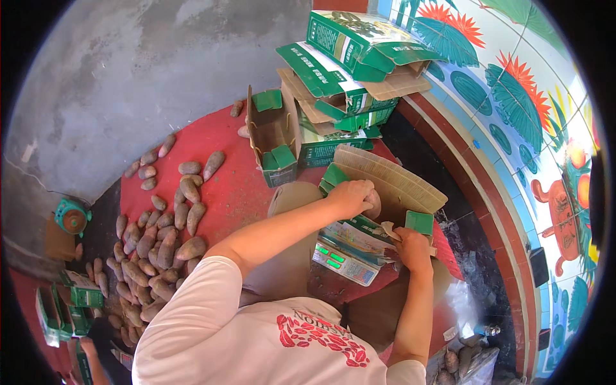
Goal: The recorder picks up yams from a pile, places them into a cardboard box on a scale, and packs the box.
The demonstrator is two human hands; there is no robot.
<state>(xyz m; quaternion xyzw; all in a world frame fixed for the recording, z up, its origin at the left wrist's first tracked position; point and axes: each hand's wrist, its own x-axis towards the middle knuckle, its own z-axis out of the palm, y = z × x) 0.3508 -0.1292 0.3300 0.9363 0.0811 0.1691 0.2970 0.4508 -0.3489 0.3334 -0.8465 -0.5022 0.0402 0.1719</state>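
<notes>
An open green cardboard box [385, 176] stands in front of me, its brown far flap raised. My left hand [350, 197] reaches over it, fingers curled round a sweet potato [372, 204] whose end shows beyond them. At the box's near right corner, my right hand [412, 248] is closed on a crumpled brown piece of paper [389, 231]; it could be a torn bit of cardboard. Partly under the box is a flat scale [344, 263] with green lit displays. The inside of the box is mostly hidden by my left hand and the near wall.
Many sweet potatoes [163, 250] lie heaped on the red mat [234, 173] to my left. An upright open box [274, 128] and a stack of green boxes [346, 70] stand ahead. A co-worker's arm [95, 360] shows at lower left. Bagged tubers [471, 359] sit at lower right.
</notes>
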